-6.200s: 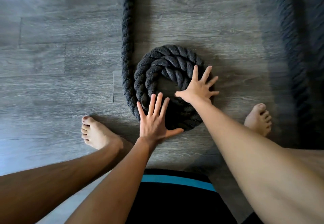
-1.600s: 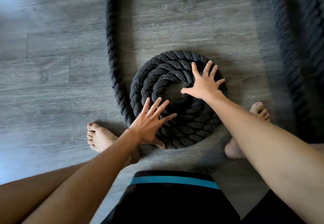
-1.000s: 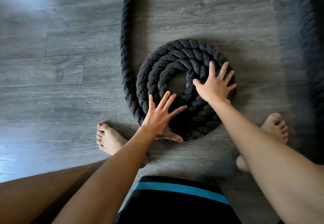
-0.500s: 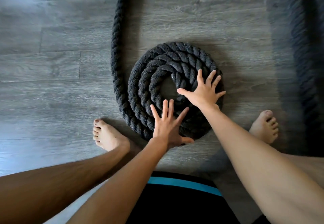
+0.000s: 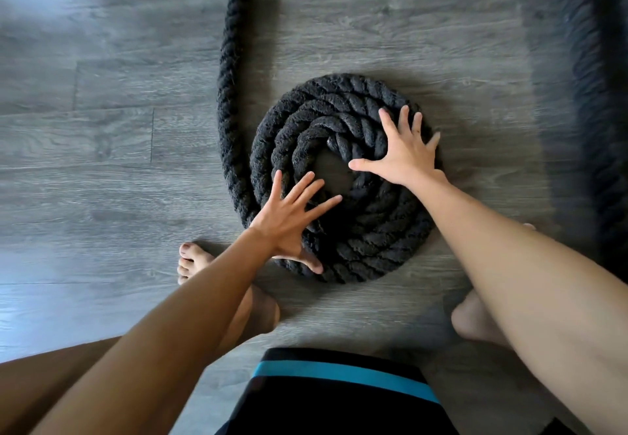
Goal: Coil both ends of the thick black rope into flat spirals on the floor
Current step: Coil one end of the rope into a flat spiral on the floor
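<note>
A thick black rope lies coiled in a flat spiral (image 5: 343,118) of about three turns on the grey wood floor, with a small bare gap at its centre. Its free length (image 5: 231,60) runs from the spiral's lower left up to the top edge. My left hand (image 5: 289,220) rests flat with spread fingers on the spiral's lower-left turns, thumb on the outer edge. My right hand (image 5: 404,152) presses flat with spread fingers on the right-hand turns, thumb toward the centre. Neither hand grips the rope.
A second stretch of the black rope (image 5: 591,111), blurred, runs down the right side of the floor. My bare left foot (image 5: 193,261) stands just left of the spiral and my right foot (image 5: 475,319) sits below it. Grey plank floor (image 5: 102,162) spreads to the left.
The spiral has gained turns and widened since the earliest frame. In the last half second my right hand shifted up onto the right-hand turns and my left hand slid to the lower-left edge.
</note>
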